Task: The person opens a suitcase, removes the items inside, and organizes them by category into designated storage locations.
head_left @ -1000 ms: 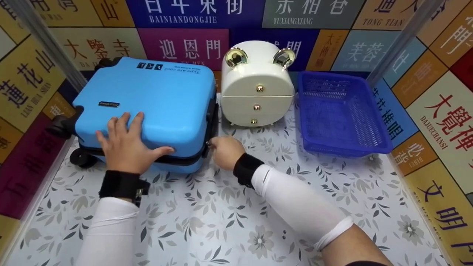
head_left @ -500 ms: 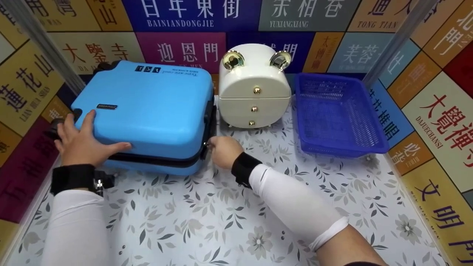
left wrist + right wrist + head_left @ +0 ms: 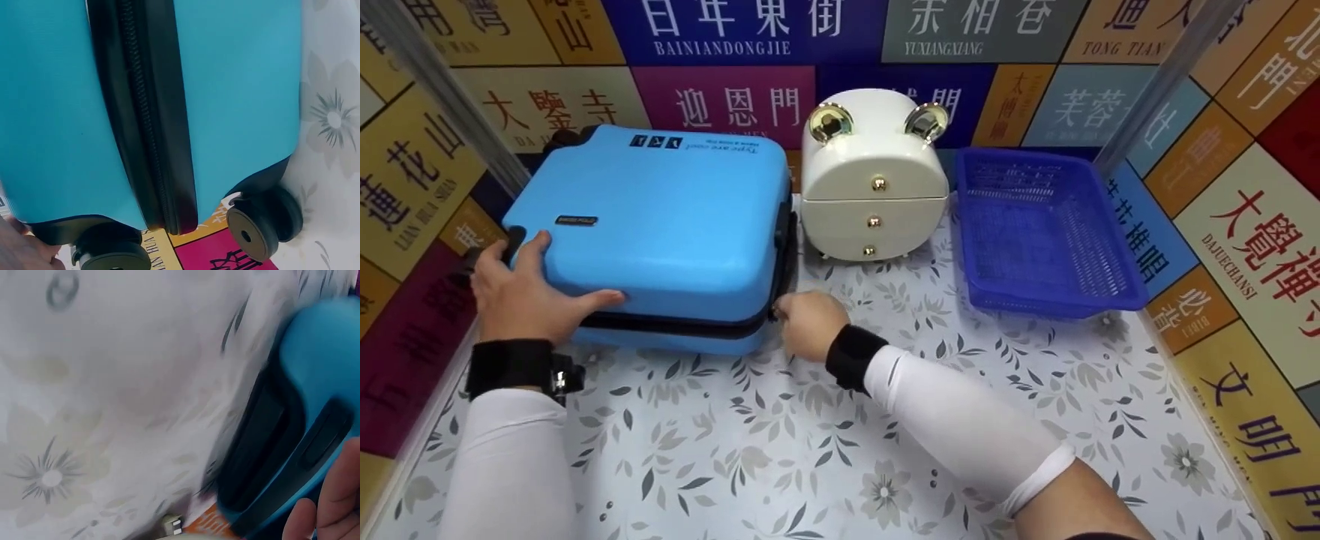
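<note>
Left hand (image 3: 526, 296): fingers spread and nearly straight, pressed flat on the near left corner of the suitcase (image 3: 652, 225); thumb stretched along the black zip band; nothing clasped
Right hand (image 3: 808, 324): fingers curled in at the suitcase's near right corner, tips at the zip band (image 3: 682, 327); whether a zip pull is pinched cannot be told; wrist view too blurred to settle it
Suitcase look: bright blue hard shell, rounded corners, smooth matte lid; small dark badge near the left edge; row of dark stickers with printed text along the far edge
Suitcase seam: black zip band with visible teeth (image 3: 143, 112) running round the middle, closed along the stretch seen from the left wrist
Suitcase wheels: black casters (image 3: 261, 222) at the left end, beside the left hand
Suitcase place: flat on the floral tabletop (image 3: 810, 435), against the left wall
Right of suitcase: white drawer box (image 3: 874, 184) with gold knobs, just beside it
Farther right of suitcase: blue mesh basket (image 3: 1046, 232), beyond the drawer box
</note>
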`<action>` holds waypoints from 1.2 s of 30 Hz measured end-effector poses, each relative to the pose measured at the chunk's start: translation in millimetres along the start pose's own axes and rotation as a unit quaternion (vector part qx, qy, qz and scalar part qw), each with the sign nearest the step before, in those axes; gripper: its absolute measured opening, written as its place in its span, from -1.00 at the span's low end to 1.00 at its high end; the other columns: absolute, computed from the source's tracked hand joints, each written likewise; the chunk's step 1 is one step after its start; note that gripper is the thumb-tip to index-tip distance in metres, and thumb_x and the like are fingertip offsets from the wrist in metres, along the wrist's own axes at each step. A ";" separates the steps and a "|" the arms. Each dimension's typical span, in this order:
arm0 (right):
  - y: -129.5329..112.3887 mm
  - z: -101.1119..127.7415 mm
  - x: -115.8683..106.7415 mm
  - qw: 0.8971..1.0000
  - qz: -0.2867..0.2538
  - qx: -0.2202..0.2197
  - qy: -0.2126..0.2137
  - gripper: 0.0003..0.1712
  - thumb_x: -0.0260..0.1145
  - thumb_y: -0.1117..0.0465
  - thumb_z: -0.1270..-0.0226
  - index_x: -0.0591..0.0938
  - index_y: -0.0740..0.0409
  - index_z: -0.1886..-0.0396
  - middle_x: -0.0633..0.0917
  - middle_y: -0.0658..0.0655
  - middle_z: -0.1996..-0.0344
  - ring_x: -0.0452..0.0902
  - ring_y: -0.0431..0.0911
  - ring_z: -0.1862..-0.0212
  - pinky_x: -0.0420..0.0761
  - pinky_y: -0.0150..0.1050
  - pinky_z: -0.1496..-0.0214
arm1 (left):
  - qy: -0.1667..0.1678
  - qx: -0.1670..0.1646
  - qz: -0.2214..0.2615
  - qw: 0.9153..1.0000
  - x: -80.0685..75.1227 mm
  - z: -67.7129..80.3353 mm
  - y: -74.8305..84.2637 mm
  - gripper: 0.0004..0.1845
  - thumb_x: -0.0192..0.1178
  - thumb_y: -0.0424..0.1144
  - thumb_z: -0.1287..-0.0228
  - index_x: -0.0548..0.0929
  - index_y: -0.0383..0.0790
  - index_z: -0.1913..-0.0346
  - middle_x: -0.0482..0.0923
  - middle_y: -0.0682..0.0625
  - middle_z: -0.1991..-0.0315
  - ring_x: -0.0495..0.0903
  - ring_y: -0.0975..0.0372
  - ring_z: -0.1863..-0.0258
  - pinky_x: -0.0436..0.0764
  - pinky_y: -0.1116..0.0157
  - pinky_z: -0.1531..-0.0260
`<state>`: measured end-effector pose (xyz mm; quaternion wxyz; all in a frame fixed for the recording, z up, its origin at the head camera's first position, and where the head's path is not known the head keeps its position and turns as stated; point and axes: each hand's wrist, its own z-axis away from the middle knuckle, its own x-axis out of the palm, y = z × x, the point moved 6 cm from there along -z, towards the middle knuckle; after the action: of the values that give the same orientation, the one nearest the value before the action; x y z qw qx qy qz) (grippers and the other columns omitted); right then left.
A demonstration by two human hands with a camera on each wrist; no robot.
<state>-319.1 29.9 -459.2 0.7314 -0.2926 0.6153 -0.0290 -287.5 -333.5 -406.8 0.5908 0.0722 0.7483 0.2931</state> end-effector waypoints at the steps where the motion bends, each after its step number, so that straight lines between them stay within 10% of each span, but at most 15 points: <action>1: -1.5 1.9 0.8 1.000 0.002 -0.010 0.000 -0.68 0.20 0.33 -0.43 0.80 0.05 -0.01 0.87 0.05 0.05 0.79 0.06 -0.01 0.73 -0.03 -0.17 | -0.001 0.001 0.005 1.000 -0.4 -0.5 -0.6 0.48 0.57 0.55 0.22 0.01 0.16 -0.75 -0.31 -0.35 -0.73 -0.21 -0.41 -0.68 0.22 -0.55 -0.40; 7: -1.9 6.0 -1.0 0.999 -0.010 -0.024 0.021 -0.72 0.21 0.33 -0.40 0.80 0.08 0.07 0.88 0.05 0.12 0.81 0.05 0.07 0.75 -0.04 -0.09 | -0.039 0.021 0.048 0.998 -3.6 -9.6 -6.3 0.41 0.55 0.46 0.05 0.01 -0.02 -0.75 -0.42 -0.39 -0.73 -0.45 -0.45 -0.67 -0.01 -0.59 -0.44; 12: 2.1 3.2 1.2 1.000 -0.018 -0.008 0.018 -0.76 0.19 0.31 -0.47 0.78 0.09 0.09 0.87 0.07 0.13 0.80 0.07 0.04 0.74 -0.02 -0.11 | -0.052 0.022 0.011 0.998 -6.6 -8.4 -5.8 0.47 0.52 0.53 0.09 -0.03 -0.06 -0.75 -0.29 -0.53 -0.68 -0.11 -0.56 -0.58 0.17 -0.57 -0.36; 21: 31.0 -7.9 -11.3 0.995 -0.060 0.063 0.043 -0.68 0.13 0.23 -0.59 0.77 0.14 -0.08 0.85 0.13 0.01 0.77 0.10 -0.06 0.70 0.01 -0.23 | 0.039 -0.012 -0.090 0.995 -0.4 25.7 19.4 0.52 0.46 0.72 0.39 0.23 -0.05 -0.67 0.27 -0.63 -0.36 0.32 -0.49 -0.31 0.28 -0.44 -0.36; 32: 21.6 3.0 -15.3 0.998 -0.027 0.027 0.053 -0.73 0.13 0.23 -0.56 0.77 0.14 0.13 0.84 0.15 0.21 0.79 0.13 0.05 0.73 0.05 -0.09 | 0.042 0.005 -0.082 0.996 -3.9 40.1 21.2 0.46 0.49 0.63 0.23 0.23 -0.18 -0.65 0.23 -0.69 -0.43 0.15 -0.47 -0.52 -0.22 -0.44 -0.60; 36: 20.0 8.3 -15.9 0.998 -0.025 0.011 0.057 -0.75 0.12 0.25 -0.55 0.70 0.12 0.30 0.81 0.14 0.32 0.79 0.12 0.12 0.74 0.04 -0.01 | 0.024 0.025 -0.080 0.996 -4.5 37.2 21.6 0.41 0.56 0.52 0.17 0.21 -0.26 -0.62 0.25 -0.67 -0.42 0.18 -0.49 -0.47 -0.10 -0.45 -0.57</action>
<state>-321.7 56.1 -453.9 0.6974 -0.2980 0.6480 -0.0710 -256.9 -304.7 -396.5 0.5925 0.0196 0.7725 0.2277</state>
